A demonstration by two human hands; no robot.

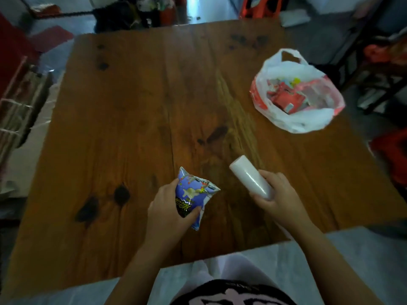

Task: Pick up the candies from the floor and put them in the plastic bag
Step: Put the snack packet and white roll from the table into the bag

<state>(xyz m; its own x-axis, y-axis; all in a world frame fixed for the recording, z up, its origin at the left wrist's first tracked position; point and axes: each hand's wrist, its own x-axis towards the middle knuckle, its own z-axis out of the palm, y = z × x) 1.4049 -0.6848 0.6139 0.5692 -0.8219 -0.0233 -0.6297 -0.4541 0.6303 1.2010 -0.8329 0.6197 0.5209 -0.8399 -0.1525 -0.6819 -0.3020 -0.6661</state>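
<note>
The plastic bag on the tabletop already holds many candies. The left hand grasps a snack packet, the right hand a white roll; both wait outside the bag.

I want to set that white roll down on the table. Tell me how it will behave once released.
The white roll, now in the right hand's grip, is a smooth cylinder, so laid on its side it would probably roll across the wooden table. Its glossy wrap suggests it may be slippery. Stood on its flat end it looks narrow, so possibly easy to tip.
</note>
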